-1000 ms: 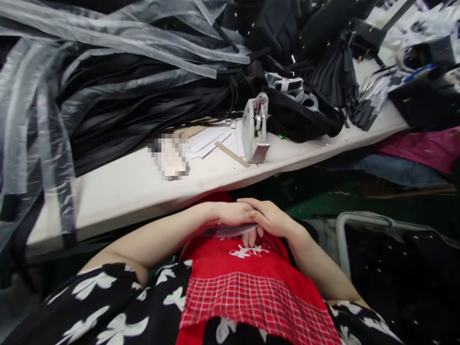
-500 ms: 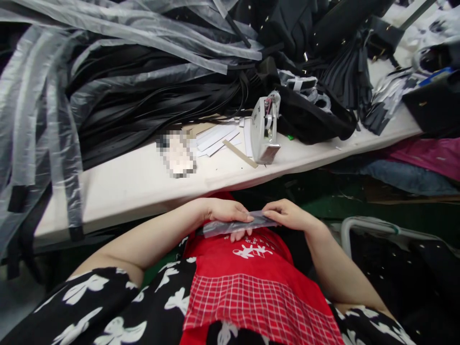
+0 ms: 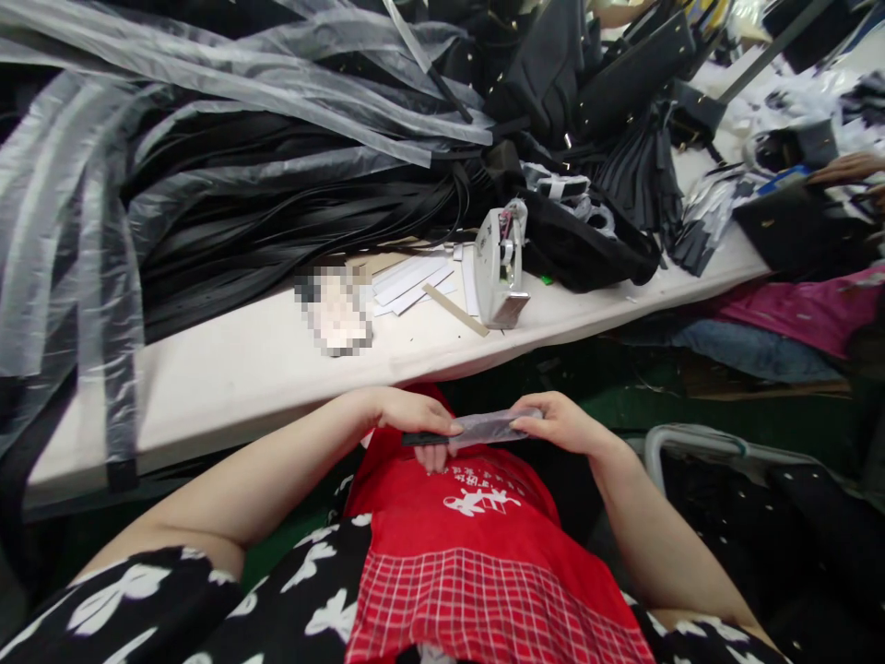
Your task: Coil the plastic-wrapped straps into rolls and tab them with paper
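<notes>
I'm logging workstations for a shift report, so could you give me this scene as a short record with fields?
Left hand: closed on a black strip
Right hand: pinching one end of a clear plastic sleeve
Clothing: red apron, checked lower part
White table: heaped black straps; white paper strips
Far right: another person's hand

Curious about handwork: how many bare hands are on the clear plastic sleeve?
2: the left hand at the left end of the sleeve, the right hand near its right end.

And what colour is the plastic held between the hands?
The plastic is see-through, whitish; the head view shows it best.
</notes>
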